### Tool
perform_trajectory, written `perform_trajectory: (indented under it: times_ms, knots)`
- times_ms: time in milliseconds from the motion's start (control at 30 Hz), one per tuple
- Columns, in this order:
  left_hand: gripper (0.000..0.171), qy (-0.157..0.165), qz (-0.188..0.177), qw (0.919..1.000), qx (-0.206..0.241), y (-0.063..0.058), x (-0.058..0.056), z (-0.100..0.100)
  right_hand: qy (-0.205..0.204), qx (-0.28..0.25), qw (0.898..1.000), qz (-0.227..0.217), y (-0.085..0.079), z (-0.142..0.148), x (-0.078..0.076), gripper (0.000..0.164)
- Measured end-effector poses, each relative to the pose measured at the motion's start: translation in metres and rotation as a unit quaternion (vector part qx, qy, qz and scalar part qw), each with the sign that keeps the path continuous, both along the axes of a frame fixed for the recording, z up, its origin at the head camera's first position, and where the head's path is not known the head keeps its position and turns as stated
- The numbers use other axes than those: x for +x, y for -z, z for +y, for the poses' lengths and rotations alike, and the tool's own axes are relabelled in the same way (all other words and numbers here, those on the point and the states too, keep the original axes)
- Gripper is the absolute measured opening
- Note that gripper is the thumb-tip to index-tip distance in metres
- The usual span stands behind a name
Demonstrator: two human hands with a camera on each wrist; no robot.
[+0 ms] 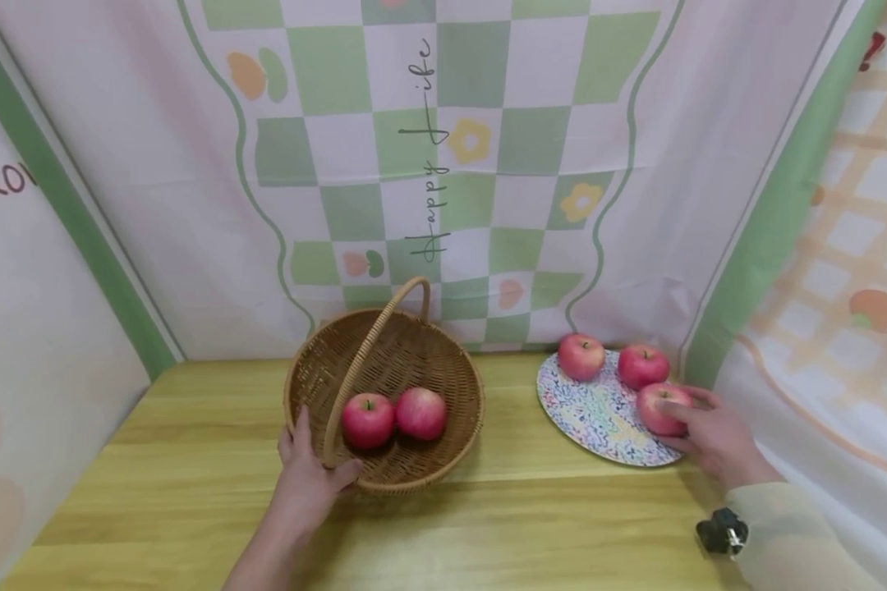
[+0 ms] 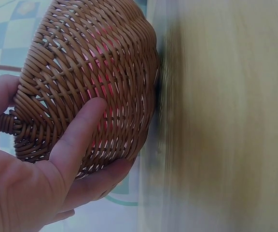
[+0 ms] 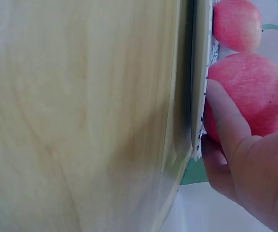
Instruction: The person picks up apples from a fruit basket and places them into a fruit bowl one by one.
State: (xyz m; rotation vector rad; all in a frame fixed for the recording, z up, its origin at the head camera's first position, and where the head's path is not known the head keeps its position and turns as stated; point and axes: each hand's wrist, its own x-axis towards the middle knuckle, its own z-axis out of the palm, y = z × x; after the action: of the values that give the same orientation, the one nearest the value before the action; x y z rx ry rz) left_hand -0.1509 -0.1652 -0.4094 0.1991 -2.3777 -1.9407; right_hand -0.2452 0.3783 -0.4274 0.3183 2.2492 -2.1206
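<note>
So the wicker basket (image 1: 454, 365) sits left of centre on the table (image 1: 525, 533), round and bowl-shaped, woven from thin brown strands with a ropey wrapped rim; a paler arched handle (image 1: 372, 338) loops over it; the left hand (image 1: 306, 476) grips its near left edge right where the handle joins, thumb on one side of that joint and the other fingers spread against the bumpy outer weave; from the left wrist you can even spot red peeking through the gaps.

Inside the basket are two smooth, roundish apples, a deeper red left one (image 1: 368, 421) and a pinker right one (image 1: 421, 414), side by side on the near part of the weave.

Over on the right there's a flat, thin-edged plate (image 1: 587, 414) with a squiggly multicoloured speckle; two glossy apples sit along its far side, the far left apple (image 1: 581, 357) and the far right apple (image 1: 643, 367); the right hand (image 1: 724, 439) has its fingers and thumb wrapped round a third, the near right apple (image 1: 656, 404), over the plate's right part; can't tell if its weight is still on the plate.

Table's yellowish with streaky wood grain; the checked cloth (image 1: 473, 66) behind is green and white, a bit wrinkled.
</note>
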Motion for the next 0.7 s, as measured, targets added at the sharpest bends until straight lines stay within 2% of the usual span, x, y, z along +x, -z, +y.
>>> perform_trajectory:
  times_ms: [333, 567, 700]
  knots:
    - [0.12, 0.003, 0.0, 1.0, 0.004, 0.0, -0.001, 0.0, -0.007, -0.002, 1.0, -0.012, -0.002, 0.019, 0.004, 0.098]
    - [0.12, 0.003, -0.001, 1.0, -0.003, 0.001, -0.001, 0.0, -0.027, 0.074, 0.997, -0.015, -0.008, 0.021, 0.014, 0.093]
    - [0.121, 0.003, -0.002, 0.9999, -0.013, 0.001, -0.001, -0.001, -0.025, 0.082, 0.996, -0.024, -0.013, 0.021, 0.017, 0.095]
